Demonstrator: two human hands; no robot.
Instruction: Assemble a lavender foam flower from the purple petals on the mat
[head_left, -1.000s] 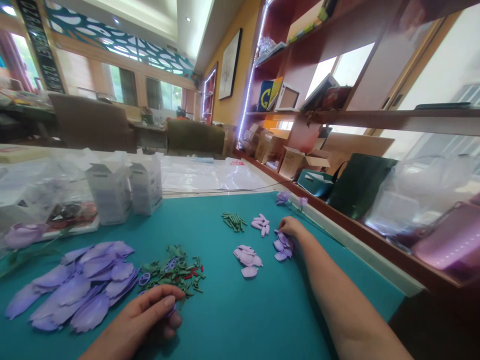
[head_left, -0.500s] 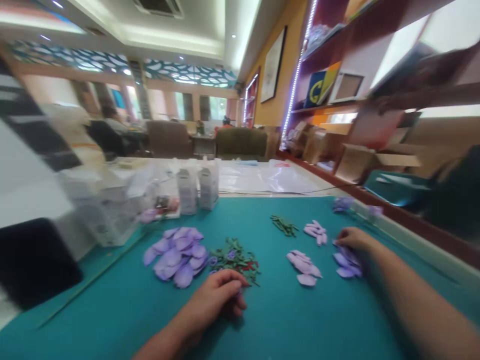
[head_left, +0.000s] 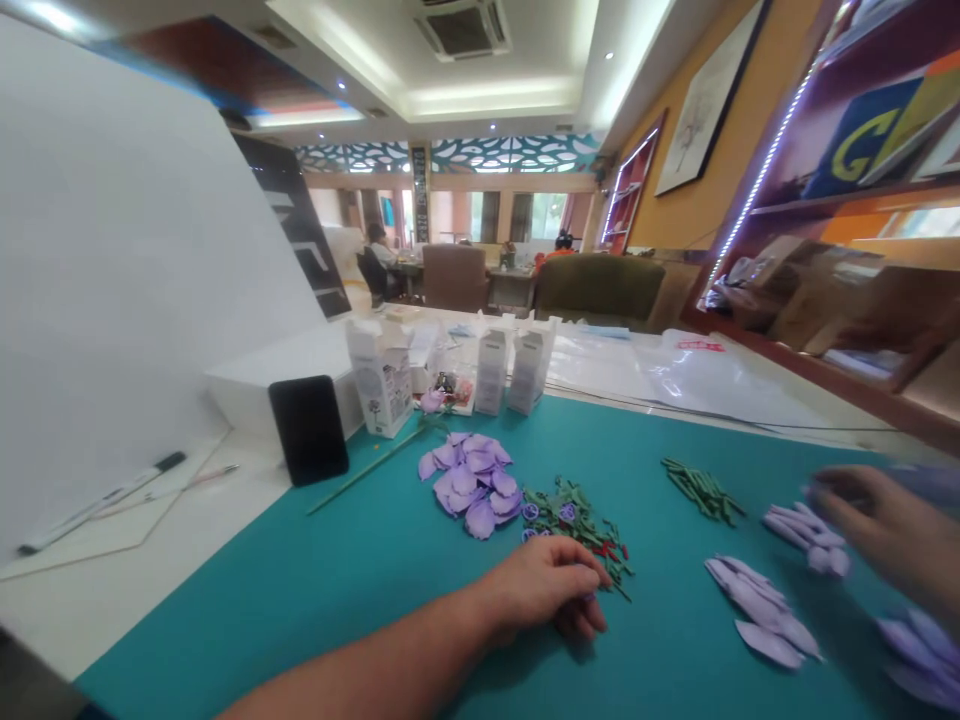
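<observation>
My left hand (head_left: 547,590) rests on the teal mat (head_left: 360,580), fingers curled shut; a small purple piece peeks out at the fingertips. Just beyond it lies a heap of small green, red and purple parts (head_left: 574,518). My right hand (head_left: 892,530) is blurred at the right edge, hovering over a pile of small lilac petals (head_left: 806,530); whether it holds anything is unclear. More lilac petals (head_left: 757,610) lie between the hands and at the bottom right (head_left: 919,650). A heap of big purple petals (head_left: 472,480) and a bundle of green sticks (head_left: 701,490) lie farther back.
White cartons (head_left: 382,385) (head_left: 510,372) stand along the mat's far edge, beside a purple flower on a long green stem (head_left: 431,402). A black phone (head_left: 309,428) leans on a white box. Markers (head_left: 97,500) lie at the left. Shelves run along the right; people sit far behind.
The view has swung left, so the piles sit farther right. My right hand has lifted off the far-right petal pile and moves, blurred. My left hand stays put.
</observation>
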